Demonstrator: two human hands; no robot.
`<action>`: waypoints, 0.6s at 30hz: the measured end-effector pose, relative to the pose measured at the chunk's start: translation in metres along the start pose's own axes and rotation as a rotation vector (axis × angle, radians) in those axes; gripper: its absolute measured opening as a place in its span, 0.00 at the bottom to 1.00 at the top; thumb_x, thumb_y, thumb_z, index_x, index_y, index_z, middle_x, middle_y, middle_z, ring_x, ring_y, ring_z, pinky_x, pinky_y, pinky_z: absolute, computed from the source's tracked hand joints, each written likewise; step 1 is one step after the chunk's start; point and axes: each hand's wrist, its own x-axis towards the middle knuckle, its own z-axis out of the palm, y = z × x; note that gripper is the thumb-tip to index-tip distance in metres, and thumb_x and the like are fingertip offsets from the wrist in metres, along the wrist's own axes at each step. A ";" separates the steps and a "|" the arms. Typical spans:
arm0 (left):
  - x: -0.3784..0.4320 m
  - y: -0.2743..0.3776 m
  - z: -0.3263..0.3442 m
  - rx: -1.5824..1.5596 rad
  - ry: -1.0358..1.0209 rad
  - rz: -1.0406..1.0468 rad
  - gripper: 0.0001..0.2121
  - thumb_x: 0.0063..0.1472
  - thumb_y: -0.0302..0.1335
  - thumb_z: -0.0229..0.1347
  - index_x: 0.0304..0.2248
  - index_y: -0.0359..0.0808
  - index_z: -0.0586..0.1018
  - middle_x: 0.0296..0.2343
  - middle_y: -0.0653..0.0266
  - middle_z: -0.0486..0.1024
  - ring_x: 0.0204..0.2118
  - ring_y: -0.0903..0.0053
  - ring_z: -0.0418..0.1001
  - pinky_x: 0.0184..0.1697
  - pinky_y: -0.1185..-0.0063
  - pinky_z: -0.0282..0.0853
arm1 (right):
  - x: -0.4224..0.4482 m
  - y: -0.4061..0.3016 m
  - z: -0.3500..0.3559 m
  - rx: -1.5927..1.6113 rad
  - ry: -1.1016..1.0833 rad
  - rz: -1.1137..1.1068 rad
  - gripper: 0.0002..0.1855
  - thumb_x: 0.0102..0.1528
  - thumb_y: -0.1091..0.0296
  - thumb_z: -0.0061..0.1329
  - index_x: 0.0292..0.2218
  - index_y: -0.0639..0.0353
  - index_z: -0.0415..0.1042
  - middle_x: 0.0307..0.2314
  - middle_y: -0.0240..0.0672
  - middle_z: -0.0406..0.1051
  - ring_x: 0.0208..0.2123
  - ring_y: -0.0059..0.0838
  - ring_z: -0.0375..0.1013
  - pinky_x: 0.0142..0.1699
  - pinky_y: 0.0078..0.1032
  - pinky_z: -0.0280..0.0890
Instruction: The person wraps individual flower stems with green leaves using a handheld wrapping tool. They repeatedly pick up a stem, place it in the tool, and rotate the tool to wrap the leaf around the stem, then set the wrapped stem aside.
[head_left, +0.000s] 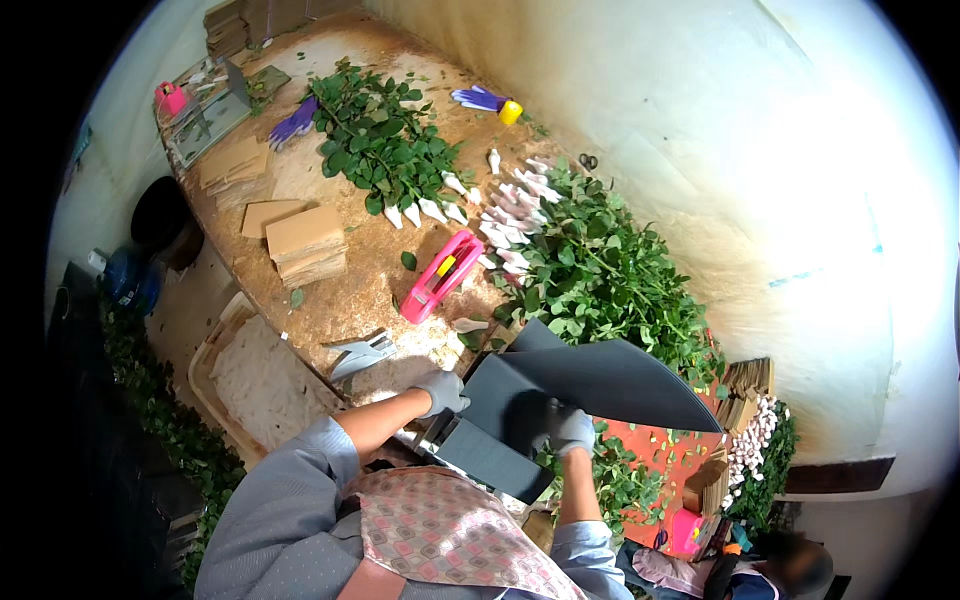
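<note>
My left hand (444, 393), in a grey glove, rests at the left edge of a dark grey folding board (480, 397); its finger hold is unclear. My right hand (573, 430), also gloved, touches the board's inner face near a dark shadow, its fingers partly hidden. A wide, curved dark flap (615, 375) rises beyond both hands. Close to my left hand lies a grey stapler (364, 354). Farther up are a pink tape dispenser (442, 277) and a single white-wrapped bud (469, 325). Beside the board spreads a large pile of leafy stems (615, 262) with pale wrapped heads (517, 210).
Cardboard pieces (306, 240) are stacked on the worn tabletop (375, 262). Another leafy bunch (382, 135) and purple gloves (294, 122) lie farther back. A bin of white material (262, 375) stands left of the table, a wall (712, 150) right. A person (750, 574) is at lower right.
</note>
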 end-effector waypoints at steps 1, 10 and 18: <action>0.000 0.000 0.000 0.005 -0.003 0.014 0.21 0.54 0.49 0.58 0.32 0.37 0.83 0.32 0.50 0.80 0.37 0.56 0.78 0.43 0.64 0.71 | -0.008 -0.019 -0.007 -0.049 -0.042 0.021 0.28 0.62 0.42 0.38 0.48 0.56 0.74 0.42 0.52 0.75 0.44 0.51 0.74 0.50 0.44 0.68; 0.003 -0.003 -0.003 0.013 -0.038 0.059 0.21 0.52 0.48 0.58 0.35 0.37 0.84 0.35 0.49 0.80 0.39 0.55 0.78 0.45 0.65 0.72 | 0.016 -0.074 0.063 -0.456 -0.036 -0.336 0.24 0.58 0.56 0.47 0.52 0.58 0.69 0.42 0.47 0.70 0.42 0.46 0.72 0.43 0.42 0.69; -0.028 0.088 -0.085 0.370 -0.198 0.214 0.24 0.57 0.51 0.53 0.35 0.36 0.84 0.36 0.49 0.80 0.40 0.56 0.78 0.44 0.64 0.73 | 0.024 -0.066 0.092 -0.351 0.066 -0.264 0.15 0.63 0.60 0.37 0.42 0.58 0.72 0.40 0.44 0.70 0.39 0.44 0.72 0.41 0.43 0.68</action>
